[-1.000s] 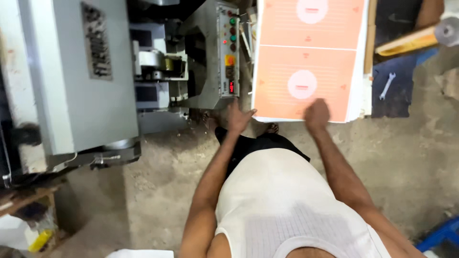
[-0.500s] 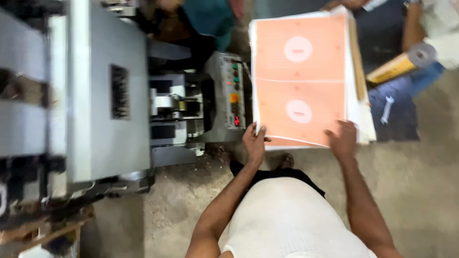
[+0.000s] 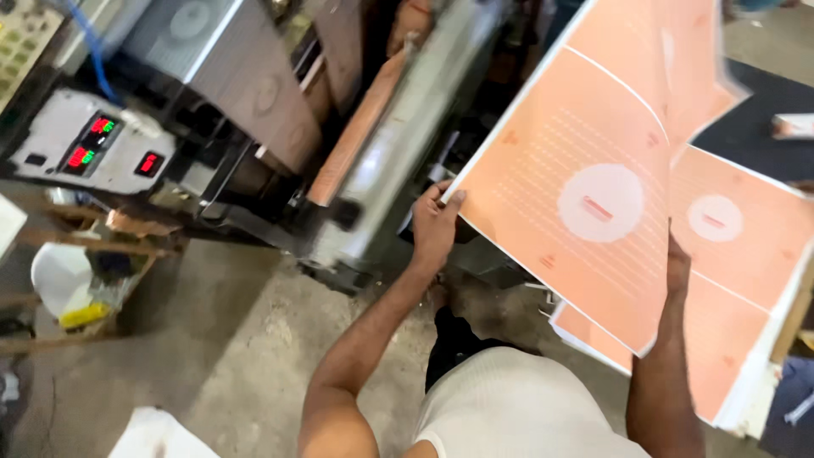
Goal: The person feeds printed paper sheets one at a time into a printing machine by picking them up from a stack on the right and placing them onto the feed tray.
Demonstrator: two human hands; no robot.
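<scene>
- A large orange printed sheet [image 3: 593, 195], with a pale round patch at its middle, is held up off the stack of orange sheets [image 3: 746, 280] and tilted toward the printing machine [image 3: 398, 144]; its far end curls upward at the top of the view.
- The left hand [image 3: 437, 225] has its grip closed on the sheet's near left corner, thumb on top of the edge.
- The right hand [image 3: 678, 267] sits at the sheet's lower right edge, mostly hidden behind the paper; the fingers appear to pinch the edge, so the grip reads as closed on the sheet.
- Judged from this, the step in hand is carrying one sheet from the stack across to the machine. The next move would call for keeping both corners level so the sheet does not buckle, and squaring its leading edge with the long grey roller bar [image 3: 407, 127].
- The stack lies on a table to the right, apart from the machine.
- Further left stands a white control panel [image 3: 85, 148] with red lit displays, and a white bucket [image 3: 72, 284] sits on the concrete floor [image 3: 229, 356].
</scene>
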